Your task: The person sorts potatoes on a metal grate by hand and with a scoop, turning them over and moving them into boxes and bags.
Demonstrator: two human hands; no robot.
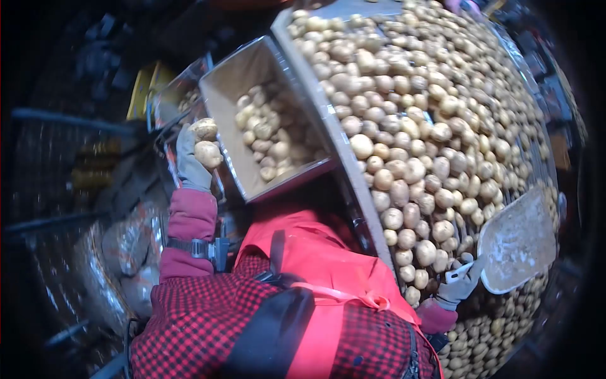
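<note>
My left hand (193, 158), in a grey work glove, is closed around two potatoes (207, 154) at the left of a bin. This open-topped bin (227, 95) has pale inner walls and a heap of potatoes (268, 126) inside. At the lower right, my gloved right hand (459, 288) is closed around the white handle of a broad, flat scoop (519, 243). The scoop's dirt-streaked blade lies over potatoes and holds none. Beside that hand, many loose potatoes (426, 252) cover the sorting table.
A metal edge (344, 161) separates the bin from the potato-covered sorting table. At upper left stand a yellow crate (146, 88) and another container with potatoes. Plastic-wrapped sacks (129, 246) lie at left. Another person's gloved hand (464, 6) shows at the top.
</note>
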